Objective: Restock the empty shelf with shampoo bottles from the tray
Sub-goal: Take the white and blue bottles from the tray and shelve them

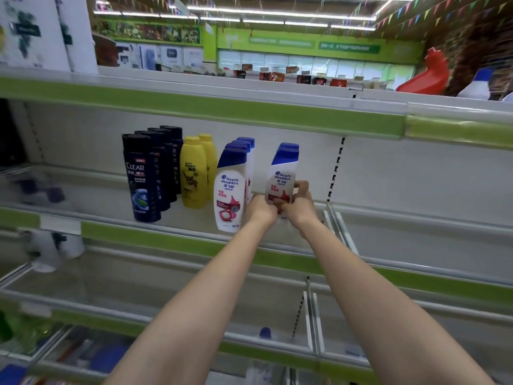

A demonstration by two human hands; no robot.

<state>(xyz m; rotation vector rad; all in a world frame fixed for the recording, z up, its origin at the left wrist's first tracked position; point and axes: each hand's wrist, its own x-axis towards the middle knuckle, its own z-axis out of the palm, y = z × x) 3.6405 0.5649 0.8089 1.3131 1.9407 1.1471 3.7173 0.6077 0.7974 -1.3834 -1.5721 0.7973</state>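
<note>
Both my hands reach onto the middle shelf (388, 215). My left hand (261, 209) and my right hand (301, 205) clasp the base of a white Head & Shoulders bottle (281, 176) with a blue cap, held upright. One more bottle of that kind stands right behind it. To the left stands a row of the same white bottles (231, 190). Further left are two yellow bottles (194, 173) and a row of several black Clear bottles (143, 179). The tray is out of sight.
The shelf section right of the slotted upright (336, 168) holds nothing. Wire dividers (333, 220) mark the section edge near my right hand. Lower shelves (194, 301) carry a few blurred bottles at the left. The top shelf (249, 90) overhangs the bottles.
</note>
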